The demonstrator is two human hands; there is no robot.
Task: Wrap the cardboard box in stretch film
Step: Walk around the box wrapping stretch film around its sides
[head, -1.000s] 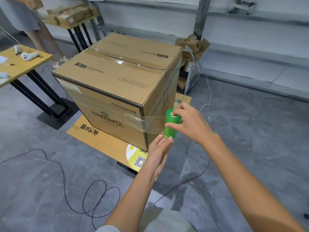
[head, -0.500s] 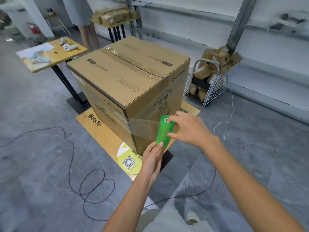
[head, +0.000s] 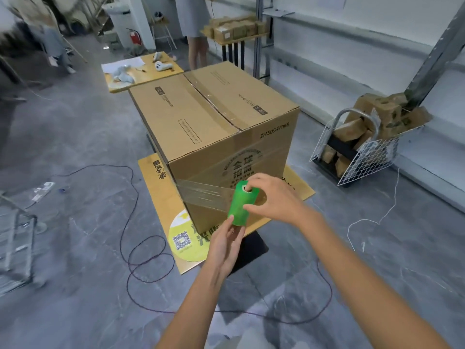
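Observation:
A large taped cardboard box (head: 201,127) stands on a low yellow-topped table (head: 161,192). A green roll of stretch film (head: 241,205) is held upright in front of the box's near face. My right hand (head: 271,200) grips the roll's top end, a finger in the core. My left hand (head: 226,243) holds the roll's bottom end from below. A clear sheet of film (head: 203,195) runs taut from the roll to the box's near left corner and lies around its lower part.
A dark cable (head: 141,250) loops over the grey floor left of the table. A white wire basket (head: 362,152) full of small cartons stands at the right by metal shelving. Another yellow table (head: 141,71) and a standing person (head: 193,23) are behind the box.
I have walked round the box to the right, so a different side faces me. The roll and both hands moved along with it, drawing film across the corner.

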